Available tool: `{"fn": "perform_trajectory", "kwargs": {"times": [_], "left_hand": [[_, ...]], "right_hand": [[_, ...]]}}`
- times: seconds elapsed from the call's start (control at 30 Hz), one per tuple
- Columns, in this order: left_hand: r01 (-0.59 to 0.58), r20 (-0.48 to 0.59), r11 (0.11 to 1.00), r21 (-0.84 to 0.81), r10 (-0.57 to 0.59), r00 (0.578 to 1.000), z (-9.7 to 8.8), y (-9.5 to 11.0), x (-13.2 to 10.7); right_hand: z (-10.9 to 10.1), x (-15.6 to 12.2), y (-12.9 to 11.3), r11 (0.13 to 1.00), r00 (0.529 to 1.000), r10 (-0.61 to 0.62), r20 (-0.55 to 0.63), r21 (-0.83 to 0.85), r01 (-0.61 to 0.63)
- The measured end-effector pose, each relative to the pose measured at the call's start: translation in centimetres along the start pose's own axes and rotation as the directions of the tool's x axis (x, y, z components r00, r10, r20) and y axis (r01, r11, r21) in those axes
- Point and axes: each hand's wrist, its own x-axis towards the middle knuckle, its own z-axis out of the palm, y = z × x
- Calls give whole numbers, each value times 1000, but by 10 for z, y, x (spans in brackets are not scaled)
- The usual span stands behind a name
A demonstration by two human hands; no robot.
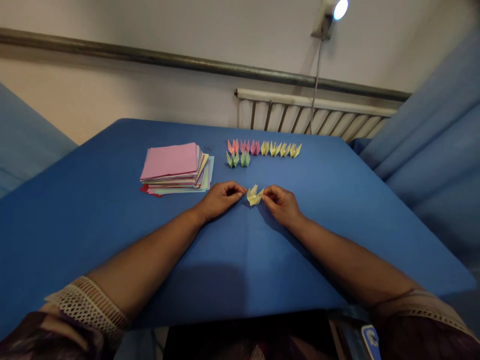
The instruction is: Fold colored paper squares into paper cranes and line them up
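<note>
Origami point(253, 197), yellow, pinched in right grip point(284, 204), left grip point(220, 201) alongside (whether holding, cannot tell)

the folded figure point(254, 198) looks matt paper, the rail point(187, 60) dull metal.

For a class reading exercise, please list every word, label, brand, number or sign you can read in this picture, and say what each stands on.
No readable text anywhere.
Blue-and-white item at bottom right: a white mark, too blurred to tell whether it is lettering or a picture.
Paper stack, yellow folded paper and rows of folded pieces: no writing visible.
</note>
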Motion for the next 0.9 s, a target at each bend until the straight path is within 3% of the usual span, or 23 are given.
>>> {"fn": "perform_trajectory", "kwargs": {"times": [0.17,0.33,0.5,0.7,0.9], "left_hand": [[-25,49,996,81,21,999,0,-1,-1],[-66,57,988,140,58,997,-1,2,-5],[-69,61,987,144,61,996,-4,2,-7],[-52,59,989,140,44,997,-5,-1,-5],[-33,43,988,150,27,999,-4,3,-6]], "right_hand": [[-3,25,21,991,987,125,-98,-27,-128],[-6,82,38,975,985,107,-133,-180,-130],[7,123,60,960,974,146,-176,-213,-183],[16,135,84,947,963,183,-195,-229,-227],[19,141,89,942,969,185,-163,-252,-223]]}}
